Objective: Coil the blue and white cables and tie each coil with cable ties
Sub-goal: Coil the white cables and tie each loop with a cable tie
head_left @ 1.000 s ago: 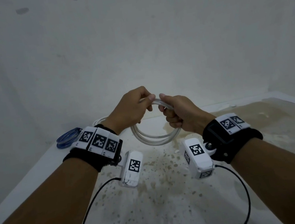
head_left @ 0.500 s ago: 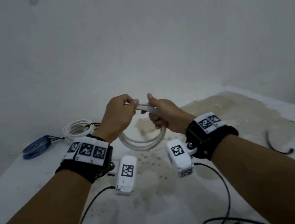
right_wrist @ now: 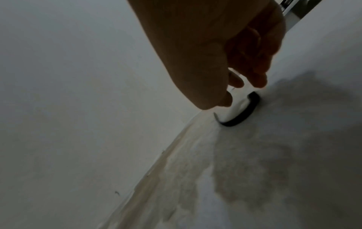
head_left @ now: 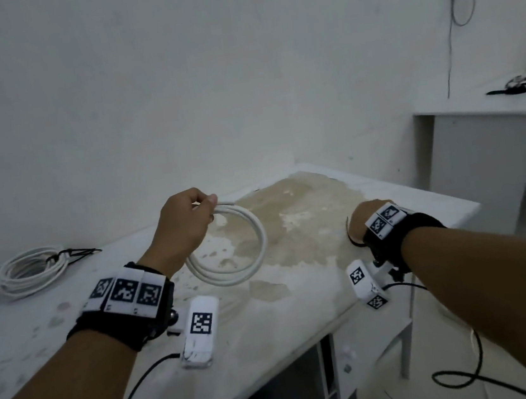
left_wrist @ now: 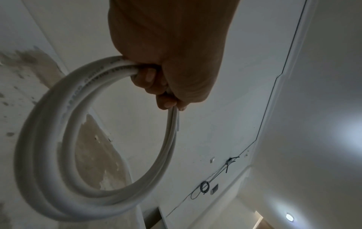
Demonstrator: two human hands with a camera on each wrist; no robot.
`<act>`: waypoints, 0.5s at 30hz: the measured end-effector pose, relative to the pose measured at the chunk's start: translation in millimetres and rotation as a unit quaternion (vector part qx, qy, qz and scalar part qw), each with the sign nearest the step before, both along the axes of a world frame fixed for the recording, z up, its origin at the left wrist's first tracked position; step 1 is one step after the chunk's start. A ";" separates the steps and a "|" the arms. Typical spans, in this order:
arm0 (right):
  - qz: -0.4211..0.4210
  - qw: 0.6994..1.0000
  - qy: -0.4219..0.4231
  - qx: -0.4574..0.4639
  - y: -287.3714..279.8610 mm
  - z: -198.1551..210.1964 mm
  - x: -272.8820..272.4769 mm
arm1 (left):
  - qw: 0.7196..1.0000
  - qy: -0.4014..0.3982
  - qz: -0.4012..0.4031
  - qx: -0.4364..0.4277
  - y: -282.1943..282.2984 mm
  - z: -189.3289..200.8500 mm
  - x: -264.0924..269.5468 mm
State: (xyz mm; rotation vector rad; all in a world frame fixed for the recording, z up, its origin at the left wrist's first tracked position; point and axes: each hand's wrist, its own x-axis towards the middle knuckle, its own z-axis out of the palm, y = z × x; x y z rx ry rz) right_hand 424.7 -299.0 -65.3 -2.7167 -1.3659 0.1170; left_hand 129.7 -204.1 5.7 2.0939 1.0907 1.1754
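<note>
Meanwhile right hand [head_left: 358, 220] reaches cable tie [right_wrist: 240, 115] near table [head_left: 422, 209] edge.

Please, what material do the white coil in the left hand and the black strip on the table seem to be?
White coil: probably plastic-sheathed cable, smooth and matte, with faint print along it. Black strip: likely a plastic cable tie, thin, curved, slightly glossy; blur leaves this uncertain. Table: white painted or laminated, stained brown.

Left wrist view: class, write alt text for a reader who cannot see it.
A left hand grips a coil of thick white round cable, fingers curled round its top so the loops hang down. Behind lie a stained white table and a white wall.
</note>
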 end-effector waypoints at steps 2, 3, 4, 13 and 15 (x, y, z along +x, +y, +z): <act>0.028 0.999 -0.012 0.038 -0.5 -17.2 9.5 | 1.000 -0.001 -0.010 0.003 -6.3 2.1 4.3; 0.033 0.999 0.009 0.017 -0.1 -20.7 11.0 | 1.000 0.003 -0.010 0.005 -8.6 2.9 4.9; 0.030 0.999 0.019 0.016 -1.5 -23.1 9.1 | 1.000 0.006 -0.008 0.008 -10.7 3.6 4.8; 0.075 0.993 -0.057 0.069 39.0 17.2 -46.8 | 1.000 0.005 0.014 0.000 -3.1 2.2 -21.7; 0.141 0.980 -0.085 0.112 67.5 32.2 -69.7 | 1.000 0.004 0.015 0.003 4.7 4.8 -31.0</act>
